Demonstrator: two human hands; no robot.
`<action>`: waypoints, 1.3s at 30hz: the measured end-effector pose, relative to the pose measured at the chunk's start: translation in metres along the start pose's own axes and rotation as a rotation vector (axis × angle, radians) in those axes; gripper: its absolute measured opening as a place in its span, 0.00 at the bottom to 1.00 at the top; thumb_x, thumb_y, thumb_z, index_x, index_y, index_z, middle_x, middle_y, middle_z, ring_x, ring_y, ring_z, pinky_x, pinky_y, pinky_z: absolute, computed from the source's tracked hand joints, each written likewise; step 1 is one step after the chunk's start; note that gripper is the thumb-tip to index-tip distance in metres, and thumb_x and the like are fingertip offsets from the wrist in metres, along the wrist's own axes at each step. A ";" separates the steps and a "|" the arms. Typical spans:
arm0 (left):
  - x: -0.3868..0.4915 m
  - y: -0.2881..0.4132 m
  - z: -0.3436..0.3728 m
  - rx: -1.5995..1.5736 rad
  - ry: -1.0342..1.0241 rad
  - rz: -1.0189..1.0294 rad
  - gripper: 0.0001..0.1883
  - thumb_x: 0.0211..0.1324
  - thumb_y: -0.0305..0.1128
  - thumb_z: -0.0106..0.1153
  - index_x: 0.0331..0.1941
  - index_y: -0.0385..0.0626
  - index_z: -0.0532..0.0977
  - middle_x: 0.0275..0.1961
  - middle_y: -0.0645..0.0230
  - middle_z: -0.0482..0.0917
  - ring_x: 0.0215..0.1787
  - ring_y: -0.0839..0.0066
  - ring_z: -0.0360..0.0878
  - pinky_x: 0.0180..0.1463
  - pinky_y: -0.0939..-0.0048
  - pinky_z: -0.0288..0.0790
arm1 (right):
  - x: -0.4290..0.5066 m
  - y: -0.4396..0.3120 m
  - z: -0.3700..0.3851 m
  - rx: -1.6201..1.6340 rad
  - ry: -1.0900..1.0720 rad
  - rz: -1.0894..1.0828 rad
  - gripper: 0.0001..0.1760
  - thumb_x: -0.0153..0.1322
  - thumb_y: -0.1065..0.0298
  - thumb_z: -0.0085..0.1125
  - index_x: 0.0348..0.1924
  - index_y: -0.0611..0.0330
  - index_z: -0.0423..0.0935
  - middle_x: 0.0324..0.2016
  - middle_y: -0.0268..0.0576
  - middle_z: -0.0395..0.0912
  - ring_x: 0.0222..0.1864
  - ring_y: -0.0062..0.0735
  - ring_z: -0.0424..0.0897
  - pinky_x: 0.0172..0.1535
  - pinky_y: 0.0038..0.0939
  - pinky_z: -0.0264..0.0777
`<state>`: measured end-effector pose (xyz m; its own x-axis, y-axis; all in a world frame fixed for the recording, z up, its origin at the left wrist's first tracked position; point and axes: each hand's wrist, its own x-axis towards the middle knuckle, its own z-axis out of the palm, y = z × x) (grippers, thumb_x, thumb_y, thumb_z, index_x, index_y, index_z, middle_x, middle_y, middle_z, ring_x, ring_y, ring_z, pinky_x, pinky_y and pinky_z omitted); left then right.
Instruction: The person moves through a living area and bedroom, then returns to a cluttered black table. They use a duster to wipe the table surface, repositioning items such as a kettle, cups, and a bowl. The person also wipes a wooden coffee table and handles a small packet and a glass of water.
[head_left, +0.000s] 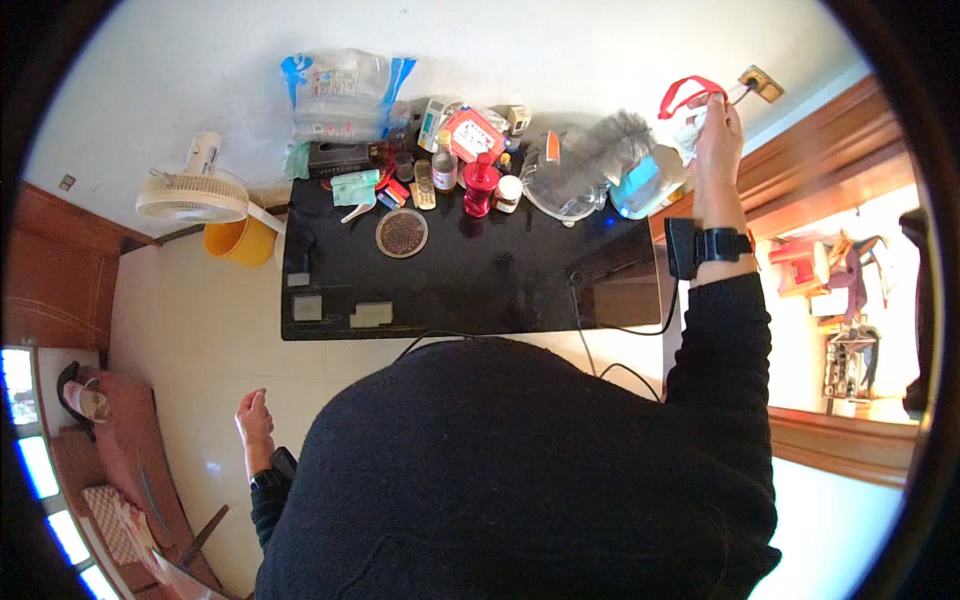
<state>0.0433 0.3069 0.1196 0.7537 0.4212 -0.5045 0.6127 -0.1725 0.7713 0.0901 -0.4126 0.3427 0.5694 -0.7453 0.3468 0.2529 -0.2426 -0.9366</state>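
Note:
My right hand (718, 146) is raised at the upper right, its fingers closed on a red strap (688, 84) with something whitish hanging below it, partly hidden. Just left of that hand stands a container with a blue label (640, 186) at the right end of a black glossy table (480, 277). A grey fluffy duster (619, 146) leans over a clear round plastic container (562, 199) beside it. Low on the left, away from the table, my left hand (256, 420) hangs with its fingers curled; nothing shows in it.
Along the wall stand a red bottle (480, 187), a white-lidded jar (508, 193), a remote control (424, 185) and a round tin (402, 232). A bag of plastic cups (337, 97) rises behind. Left are a fan (193, 196) and yellow bucket (241, 241). Cables hang near my right arm.

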 end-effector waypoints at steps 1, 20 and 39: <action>-0.006 0.001 0.005 0.013 0.013 -0.004 0.08 0.57 0.36 0.55 0.35 0.46 0.75 0.14 0.83 0.60 0.10 0.90 0.55 0.12 0.84 0.48 | 0.016 0.010 0.000 0.013 0.001 0.003 0.11 0.73 0.62 0.44 0.31 0.57 0.70 0.24 0.35 0.73 0.22 0.20 0.69 0.24 0.21 0.67; -0.171 -0.024 0.000 0.061 0.389 -0.234 0.04 0.55 0.35 0.57 0.30 0.51 0.73 0.13 0.82 0.61 0.09 0.89 0.54 0.11 0.84 0.46 | 0.156 0.259 0.119 -0.438 -0.192 0.026 0.19 0.69 0.55 0.48 0.32 0.63 0.78 0.26 0.43 0.80 0.28 0.31 0.79 0.35 0.30 0.71; -0.199 -0.005 0.021 0.063 0.400 -0.217 0.06 0.57 0.36 0.56 0.32 0.48 0.73 0.14 0.81 0.63 0.11 0.89 0.56 0.13 0.84 0.48 | 0.165 0.301 0.080 -0.603 -0.499 0.244 0.23 0.68 0.60 0.51 0.48 0.73 0.68 0.40 0.49 0.75 0.34 0.42 0.80 0.41 0.36 0.73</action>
<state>-0.1052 0.2052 0.2078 0.4626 0.7623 -0.4526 0.7688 -0.0906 0.6331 0.3232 -0.5592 0.1220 0.8710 -0.4908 -0.0220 -0.3061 -0.5072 -0.8056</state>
